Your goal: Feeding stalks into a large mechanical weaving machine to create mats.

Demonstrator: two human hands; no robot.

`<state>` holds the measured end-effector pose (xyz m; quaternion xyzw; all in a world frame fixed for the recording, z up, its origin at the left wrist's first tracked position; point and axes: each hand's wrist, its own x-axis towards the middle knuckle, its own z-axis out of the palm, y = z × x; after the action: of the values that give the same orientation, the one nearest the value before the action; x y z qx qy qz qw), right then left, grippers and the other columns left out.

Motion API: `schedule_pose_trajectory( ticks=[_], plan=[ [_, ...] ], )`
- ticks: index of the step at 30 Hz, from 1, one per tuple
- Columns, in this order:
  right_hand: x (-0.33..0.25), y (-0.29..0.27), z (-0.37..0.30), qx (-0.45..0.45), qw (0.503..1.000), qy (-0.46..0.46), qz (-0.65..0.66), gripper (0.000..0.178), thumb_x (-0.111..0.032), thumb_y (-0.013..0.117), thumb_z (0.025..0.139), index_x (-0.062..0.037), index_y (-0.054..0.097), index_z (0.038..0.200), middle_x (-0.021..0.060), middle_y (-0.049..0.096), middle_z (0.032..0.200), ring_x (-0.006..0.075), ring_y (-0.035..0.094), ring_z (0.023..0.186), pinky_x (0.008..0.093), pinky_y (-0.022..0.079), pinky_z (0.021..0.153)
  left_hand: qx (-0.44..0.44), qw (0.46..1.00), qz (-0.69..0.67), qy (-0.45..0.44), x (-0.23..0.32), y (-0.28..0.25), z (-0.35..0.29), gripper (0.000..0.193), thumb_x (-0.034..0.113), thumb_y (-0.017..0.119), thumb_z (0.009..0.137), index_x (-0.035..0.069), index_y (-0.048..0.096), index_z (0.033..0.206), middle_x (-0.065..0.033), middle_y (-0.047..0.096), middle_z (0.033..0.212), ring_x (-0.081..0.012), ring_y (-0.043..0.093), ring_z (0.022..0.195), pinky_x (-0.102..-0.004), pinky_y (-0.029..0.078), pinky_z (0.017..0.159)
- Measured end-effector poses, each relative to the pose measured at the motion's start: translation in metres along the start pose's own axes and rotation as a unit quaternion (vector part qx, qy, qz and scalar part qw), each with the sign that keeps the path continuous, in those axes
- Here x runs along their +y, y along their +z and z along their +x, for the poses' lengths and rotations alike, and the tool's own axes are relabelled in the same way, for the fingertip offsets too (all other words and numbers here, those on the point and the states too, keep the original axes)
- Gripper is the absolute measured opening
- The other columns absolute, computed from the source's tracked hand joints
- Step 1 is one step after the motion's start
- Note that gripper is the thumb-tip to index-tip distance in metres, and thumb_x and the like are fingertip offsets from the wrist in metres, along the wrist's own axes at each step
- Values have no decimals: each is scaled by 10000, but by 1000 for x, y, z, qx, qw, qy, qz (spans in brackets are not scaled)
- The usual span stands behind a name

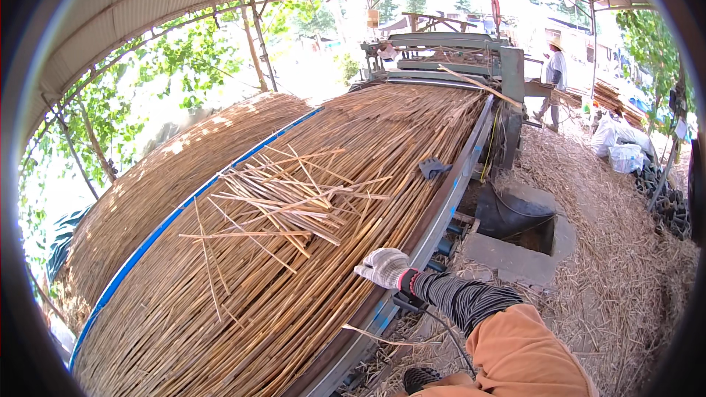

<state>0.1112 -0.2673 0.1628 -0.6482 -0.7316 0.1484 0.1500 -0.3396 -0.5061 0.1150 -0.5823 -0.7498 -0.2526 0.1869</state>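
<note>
My right hand (pixel 384 267), in a pale knitted glove with a red-edged cuff, rests at the near right border of a bed of long brown reed stalks (pixel 272 316). Its fingers point left and lie over the stalks; nothing shows in them, though their undersides are hidden. Dark ribbed sleeving covers that forearm below an orange sleeve. Ahead and to the left, a loose heap of short, pale cut stalks (pixel 294 202) lies crosswise on the bed. Farther up, a grey-blue glove or cloth (pixel 434 168) lies near the metal rail (pixel 460 176). My left hand does not show.
A green machine frame (pixel 441 66) spans the far end of the bed. A blue strip (pixel 165 239) runs along its left part. Right of the rail is an open rectangular pit (pixel 526 224) amid straw litter. Beyond stands a person (pixel 553 77) in a straw hat, near white sacks (pixel 621 143).
</note>
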Motion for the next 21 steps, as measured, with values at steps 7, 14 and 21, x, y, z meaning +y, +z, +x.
schedule_pose_trajectory(
  ticks=[7,14,21],
  plan=[
    [0,1,1,-15,1000,17,-5,623,-563,490,1024,-9,741,1163,177,758,1009,360,716,973,481,544,877,11,1000,1,2,-1,3,-1,349,342,528,1002,155,750,807,-94,727,816,-321,678,775,-489,517,710],
    [10,11,4,43,999,-6,8,606,-543,474,1031,-9,755,977,153,725,815,344,707,813,487,537,767,16,1000,-15,12,3,2,0,342,353,542,1002,146,779,868,-102,741,852,-322,687,795,-480,529,726],
    [5,1,1,-8,999,22,30,595,-535,496,1028,-5,748,1127,184,754,997,375,709,973,487,541,867,-20,999,-2,-29,5,-2,-1,349,375,554,1008,139,802,940,-119,753,906,-332,696,864,-462,531,795]
  ],
)
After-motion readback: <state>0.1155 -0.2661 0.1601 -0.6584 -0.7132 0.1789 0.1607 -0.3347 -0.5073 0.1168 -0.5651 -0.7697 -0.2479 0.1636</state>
